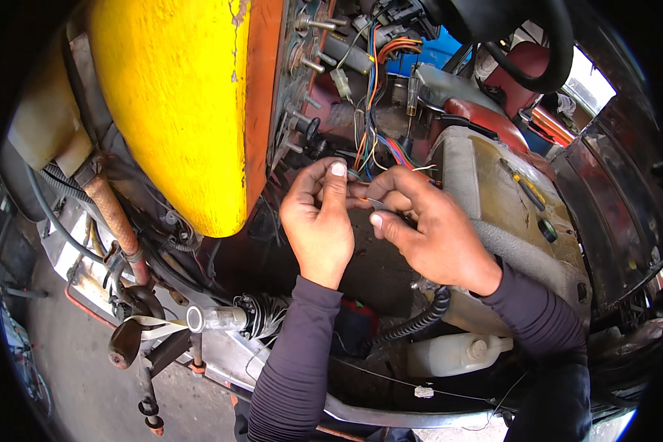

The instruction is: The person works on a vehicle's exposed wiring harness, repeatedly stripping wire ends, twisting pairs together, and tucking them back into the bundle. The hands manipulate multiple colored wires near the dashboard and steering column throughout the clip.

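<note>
The wires (370, 121) look smooth plastic, the sleeves (293, 368) matt cloth.

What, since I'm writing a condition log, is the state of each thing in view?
Left hand: fingers curled, grip unclear.
Right hand: fingers curled beside a thin wire, grip unclear.
Coloured wires: loose, ends splayed.
Yellow panel: paint cracked near its edge.
Grey cushion: stained.
Yellow-and-black tool: lying on the cushion, open or shut unclear.
White jug: looks capped.
Black ribbed tube: bent.

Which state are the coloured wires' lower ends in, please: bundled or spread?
Spread: the coloured wires fan out there in different directions.
</note>
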Available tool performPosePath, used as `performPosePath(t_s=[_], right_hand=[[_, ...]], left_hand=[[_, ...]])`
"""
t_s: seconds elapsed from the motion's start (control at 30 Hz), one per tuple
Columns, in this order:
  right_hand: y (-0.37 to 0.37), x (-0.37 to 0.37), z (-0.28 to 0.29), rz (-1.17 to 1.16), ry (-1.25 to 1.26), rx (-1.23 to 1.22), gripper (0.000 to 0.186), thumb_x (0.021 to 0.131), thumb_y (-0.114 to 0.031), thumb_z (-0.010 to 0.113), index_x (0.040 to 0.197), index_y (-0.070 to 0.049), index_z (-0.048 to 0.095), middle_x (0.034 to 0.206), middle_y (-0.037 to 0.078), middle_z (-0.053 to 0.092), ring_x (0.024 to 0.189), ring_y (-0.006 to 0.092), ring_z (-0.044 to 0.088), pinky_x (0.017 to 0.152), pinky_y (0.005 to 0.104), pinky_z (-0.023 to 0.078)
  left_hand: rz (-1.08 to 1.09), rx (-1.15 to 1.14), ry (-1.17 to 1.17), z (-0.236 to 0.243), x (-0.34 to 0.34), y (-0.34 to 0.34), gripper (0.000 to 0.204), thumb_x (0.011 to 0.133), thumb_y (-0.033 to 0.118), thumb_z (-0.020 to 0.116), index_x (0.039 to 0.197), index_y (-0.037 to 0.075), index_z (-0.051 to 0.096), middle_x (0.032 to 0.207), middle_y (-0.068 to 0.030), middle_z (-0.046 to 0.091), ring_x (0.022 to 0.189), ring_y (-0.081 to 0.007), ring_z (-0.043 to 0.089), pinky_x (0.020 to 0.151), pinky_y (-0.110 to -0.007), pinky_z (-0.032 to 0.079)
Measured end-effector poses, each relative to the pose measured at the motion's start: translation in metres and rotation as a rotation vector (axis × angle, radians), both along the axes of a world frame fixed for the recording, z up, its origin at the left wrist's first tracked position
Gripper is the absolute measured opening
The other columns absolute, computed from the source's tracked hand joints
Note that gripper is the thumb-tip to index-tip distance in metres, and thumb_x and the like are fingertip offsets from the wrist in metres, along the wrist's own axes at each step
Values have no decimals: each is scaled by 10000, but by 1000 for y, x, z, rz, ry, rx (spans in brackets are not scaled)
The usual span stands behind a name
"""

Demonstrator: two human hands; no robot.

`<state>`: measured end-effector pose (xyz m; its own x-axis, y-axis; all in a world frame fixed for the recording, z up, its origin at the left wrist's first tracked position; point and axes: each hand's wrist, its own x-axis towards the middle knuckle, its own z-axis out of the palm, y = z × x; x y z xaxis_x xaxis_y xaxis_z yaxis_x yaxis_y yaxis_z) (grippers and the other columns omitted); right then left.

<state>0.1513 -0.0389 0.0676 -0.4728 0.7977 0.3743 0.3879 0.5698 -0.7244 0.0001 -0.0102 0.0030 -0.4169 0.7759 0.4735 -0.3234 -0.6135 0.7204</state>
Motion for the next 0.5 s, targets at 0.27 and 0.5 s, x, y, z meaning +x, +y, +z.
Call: performPosePath(t_s=[0.27, 0.5], right_hand=[[1, 7, 144, -164, 259, 547, 606, 1030, -214, 609, 1551, 25, 414, 729, 47, 662, 490, 86, 530, 447, 257, 424], [34, -1, 176, -122, 138, 478, 583, 1051, -103, 554, 1617, -75, 419, 746, 15, 620, 502, 71, 489, 445, 238, 388]], left_hand=[[9, -26, -53, 0, -8, -2, 236, 1075, 155, 636, 1150, -68, 661, 885, -109, 698, 723, -186, 730, 649, -349, 652], [-13, -20, -64, 3, -2, 2, 227, 1074, 148, 637, 1149, -65, 658, 872, -101, 706, 726, -177, 734, 651, -339, 648]])
